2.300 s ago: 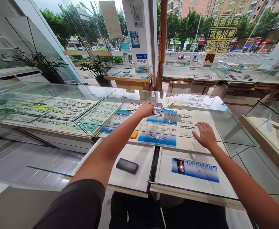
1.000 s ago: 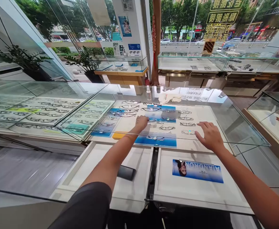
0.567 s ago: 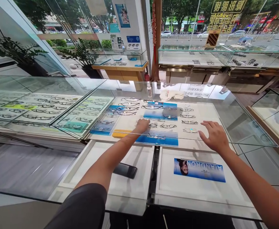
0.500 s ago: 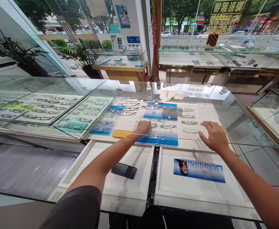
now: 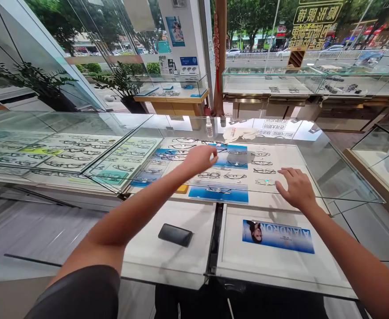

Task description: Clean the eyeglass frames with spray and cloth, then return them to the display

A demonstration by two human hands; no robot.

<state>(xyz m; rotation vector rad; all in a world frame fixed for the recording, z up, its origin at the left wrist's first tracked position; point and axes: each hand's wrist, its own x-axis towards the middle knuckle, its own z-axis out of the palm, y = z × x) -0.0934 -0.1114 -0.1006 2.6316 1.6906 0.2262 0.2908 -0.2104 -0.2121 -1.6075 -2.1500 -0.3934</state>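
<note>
My left hand (image 5: 199, 159) reaches out over the display, its fingers curled down close to the far rows of eyeglasses. Whether anything sits between those fingertips is hidden. Just nearer to me lies a pair of glasses (image 5: 209, 175), with another dark-framed pair (image 5: 235, 176) to its right. My right hand (image 5: 296, 186) hovers with fingers spread and holds nothing. Left of it, a column of glasses includes one black-rimmed pair (image 5: 264, 171) and one paler pair (image 5: 265, 182). A single pair (image 5: 218, 190) rests on a blue card (image 5: 197, 193) at the front.
A phone (image 5: 175, 235) lies on the left pulled-out white drawer, and a blue printed card (image 5: 277, 237) on the right one. A spray bottle (image 5: 209, 127) and pale cloth (image 5: 239, 134) stand toward the back. A yellow item (image 5: 182, 189) is partly covered by my forearm.
My left hand has moved away from me, off the middle row toward the far rows, uncovering the glasses there. My right hand has barely moved. The view has shifted slightly.
</note>
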